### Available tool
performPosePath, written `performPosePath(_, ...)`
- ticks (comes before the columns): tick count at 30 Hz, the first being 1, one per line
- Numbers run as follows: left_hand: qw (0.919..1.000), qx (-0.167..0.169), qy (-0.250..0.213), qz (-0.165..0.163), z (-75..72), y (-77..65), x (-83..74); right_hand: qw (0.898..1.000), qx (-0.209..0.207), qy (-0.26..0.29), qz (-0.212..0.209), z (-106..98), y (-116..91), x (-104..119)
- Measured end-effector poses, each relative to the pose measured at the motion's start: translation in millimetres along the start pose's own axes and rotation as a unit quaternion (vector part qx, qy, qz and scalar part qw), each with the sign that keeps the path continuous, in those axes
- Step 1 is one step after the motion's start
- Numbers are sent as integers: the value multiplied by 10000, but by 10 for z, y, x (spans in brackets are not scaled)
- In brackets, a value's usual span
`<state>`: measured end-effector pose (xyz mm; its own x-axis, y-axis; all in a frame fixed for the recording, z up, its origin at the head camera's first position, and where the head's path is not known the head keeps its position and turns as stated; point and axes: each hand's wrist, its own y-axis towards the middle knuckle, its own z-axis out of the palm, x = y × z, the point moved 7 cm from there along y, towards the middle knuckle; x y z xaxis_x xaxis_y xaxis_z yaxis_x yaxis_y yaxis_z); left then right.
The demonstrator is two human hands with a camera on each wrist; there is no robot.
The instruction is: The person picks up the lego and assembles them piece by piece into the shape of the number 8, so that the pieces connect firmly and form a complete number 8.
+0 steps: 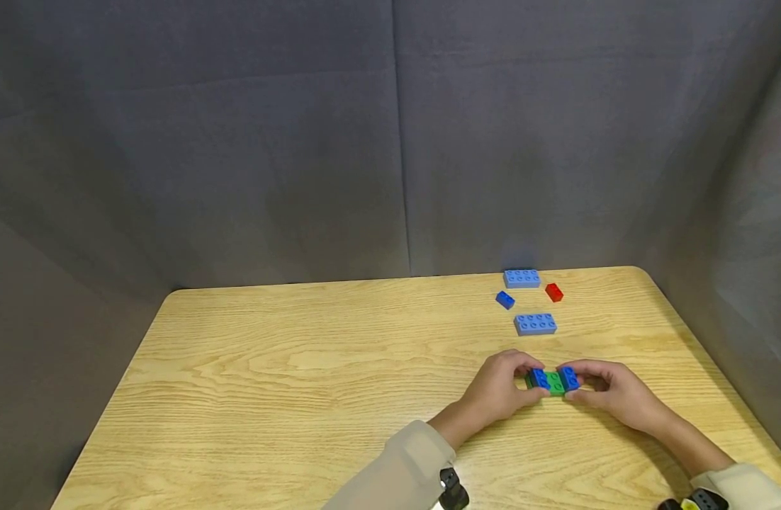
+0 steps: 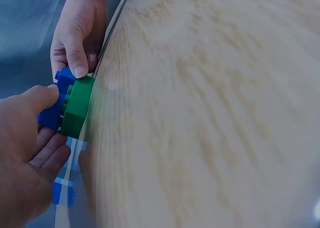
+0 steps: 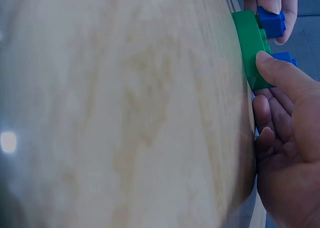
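Note:
A green toy building brick (image 1: 554,383) lies low over the table with studs up. One small blue brick (image 1: 540,379) sits across its left end, a second small blue brick (image 1: 568,378) across its right end. My left hand (image 1: 502,386) pinches the left blue brick between thumb and fingers. From the other side my right hand (image 1: 620,395) grips the right blue brick, and in the right wrist view its thumb (image 3: 282,73) also overlaps the side of the green brick (image 3: 250,48). Between the blue bricks, green studs show.
Beyond the hands lies a light blue brick (image 1: 535,324), with another light blue brick (image 1: 521,278) near the table's back edge. A small dark blue brick (image 1: 505,300) and a red brick (image 1: 554,292) lie between them. Grey curtains (image 1: 301,177) surround the wooden table (image 1: 269,397).

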<state>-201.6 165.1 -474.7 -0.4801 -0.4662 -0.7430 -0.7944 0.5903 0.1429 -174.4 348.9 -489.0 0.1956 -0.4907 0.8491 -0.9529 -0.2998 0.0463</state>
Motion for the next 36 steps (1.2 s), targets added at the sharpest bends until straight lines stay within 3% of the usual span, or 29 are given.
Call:
performPosePath(15,9999,-67,-102,-25,-6,19,36,9997,-28,-186,146,-19,5,-9)
performPosePath(36,9992,241,-291,-102,8,57,72,9999,-62,-139,58,-12,-3,-22)
